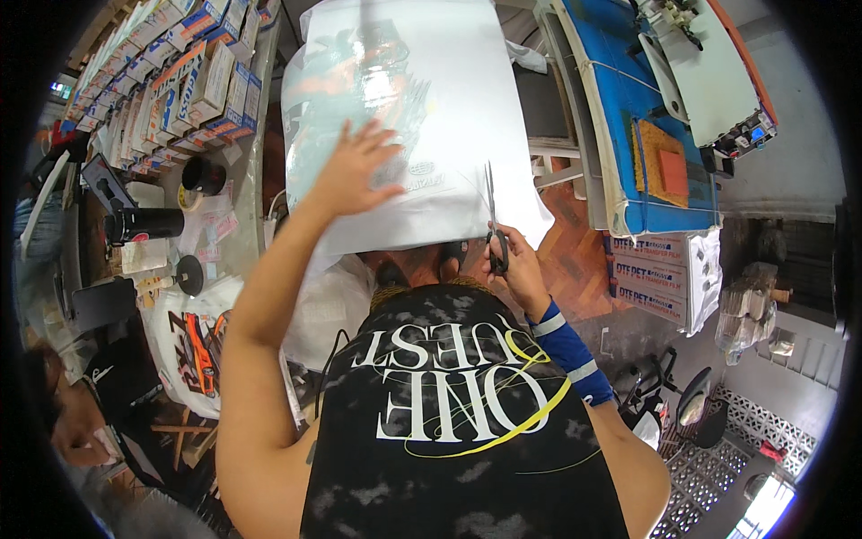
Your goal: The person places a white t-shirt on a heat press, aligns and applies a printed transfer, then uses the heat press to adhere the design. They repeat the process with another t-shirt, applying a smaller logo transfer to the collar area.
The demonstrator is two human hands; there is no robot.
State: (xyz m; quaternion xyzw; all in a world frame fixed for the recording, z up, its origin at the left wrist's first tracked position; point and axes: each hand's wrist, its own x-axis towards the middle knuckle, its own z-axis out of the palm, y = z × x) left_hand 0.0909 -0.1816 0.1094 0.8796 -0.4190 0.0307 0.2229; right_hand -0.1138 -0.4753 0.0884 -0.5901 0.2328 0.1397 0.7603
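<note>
In front of me a large white sheet of film (pixel 467 117) hangs over a table, glossy, with a grey and orange print (pixel 359 81) on its left part. My left hand (pixel 359 168) is spread over the print's lower edge, fingers apart and holding nothing; I cannot tell whether it touches the film. My right hand (pixel 516 256) grips black-handled scissors (pixel 490 202) by the loops, the blades pointing away from me and close together near the sheet's right front. A blue band with grey stripes (pixel 573 355) wraps my right forearm.
Stacked cartons (pixel 193 90) fill the left bench, beside a black mug (pixel 205 175). At right stands a blue-topped table (pixel 620 135) with an orange pad (pixel 673 177), white boxes (pixel 664 278) below. A co-worker (pixel 81 422) is at the lower left. Wooden parquet (pixel 575 251) shows underneath.
</note>
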